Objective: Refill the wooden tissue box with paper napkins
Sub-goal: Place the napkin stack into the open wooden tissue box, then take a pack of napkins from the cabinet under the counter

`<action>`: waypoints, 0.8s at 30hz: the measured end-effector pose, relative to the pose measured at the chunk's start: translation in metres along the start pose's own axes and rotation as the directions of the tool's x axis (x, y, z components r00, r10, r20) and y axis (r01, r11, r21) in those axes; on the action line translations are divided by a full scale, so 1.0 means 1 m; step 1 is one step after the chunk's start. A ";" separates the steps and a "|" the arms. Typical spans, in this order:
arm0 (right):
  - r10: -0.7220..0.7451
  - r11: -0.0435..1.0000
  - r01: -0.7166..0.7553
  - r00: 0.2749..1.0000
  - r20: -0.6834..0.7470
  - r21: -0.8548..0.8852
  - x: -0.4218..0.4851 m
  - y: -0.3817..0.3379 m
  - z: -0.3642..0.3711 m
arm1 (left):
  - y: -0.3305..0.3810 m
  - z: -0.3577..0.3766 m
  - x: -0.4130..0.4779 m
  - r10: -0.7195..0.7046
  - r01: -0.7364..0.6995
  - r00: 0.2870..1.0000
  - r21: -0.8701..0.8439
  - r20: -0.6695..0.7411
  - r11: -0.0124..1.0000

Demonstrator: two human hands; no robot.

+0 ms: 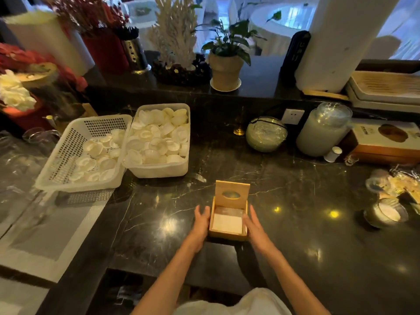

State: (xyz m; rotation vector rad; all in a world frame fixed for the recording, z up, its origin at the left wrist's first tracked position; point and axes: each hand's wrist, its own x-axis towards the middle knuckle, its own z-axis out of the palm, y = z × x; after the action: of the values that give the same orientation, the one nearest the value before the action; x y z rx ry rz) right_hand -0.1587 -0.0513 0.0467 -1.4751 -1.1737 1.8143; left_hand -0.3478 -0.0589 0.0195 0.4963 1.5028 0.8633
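1. Wooden tissue box [228, 233] sits on the dark marbled counter [295, 201], near its front edge and roughly centred in the head view.
2. Box lid [232, 193] stands raised at the far side, close to upright, with an oval slot cut through it.
3. Inside the box, a flat stack of white paper napkins [227, 223] lies against the near wall; a pale surface shows behind it, blurred, so what it is cannot be told.
4. Left hand [201, 221] rests flat against the box's left wall, fingers extended and pointing away from the person. Grip open, palm on the wood, nothing enclosed.
5. Right hand [255, 225] mirrors it along the right wall, fingers straight. Grip open too; touching or just beside the wall.
6. Both forearms are bare; a bit of white clothing shows at the bottom edge.
7. Well apart, far left: a white perforated basket [68, 155] and a white tub [159, 171] side by side, touching, both holding small white shell-like dishes [156, 137].
8. Along the back: a potted green plant [226, 62] on the raised ledge, a round glass jar [266, 134], and a taller lidded jar [323, 130] to its right.
9. Far right: a small glass bowl [386, 212] holding something white.
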 end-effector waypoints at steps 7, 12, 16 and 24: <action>0.022 0.968 -0.022 1.000 -0.003 -0.250 -0.051 0.039 -0.021 | -0.070 -0.024 -0.073 0.038 -0.026 0.957 0.043 -0.287 0.999; 0.020 0.663 0.181 0.966 0.259 -0.726 -0.072 0.090 0.000 | -0.154 -0.033 -0.121 -0.008 0.155 0.890 0.287 -0.455 0.945; -0.013 0.183 0.453 0.889 0.459 -0.873 -0.088 0.113 0.035 | -0.175 -0.042 -0.165 0.118 0.299 0.836 0.626 -0.536 0.721; 0.097 -0.154 0.637 0.770 0.630 -0.755 -0.098 0.120 0.143 | -0.207 -0.122 -0.231 0.262 0.400 0.786 0.784 -0.560 0.475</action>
State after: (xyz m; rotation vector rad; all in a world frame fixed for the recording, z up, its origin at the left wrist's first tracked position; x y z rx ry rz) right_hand -0.2532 -0.2331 -0.0028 -0.8930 -3.3731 0.5999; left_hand -0.3970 -0.3878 0.0058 0.9528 2.5950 0.0222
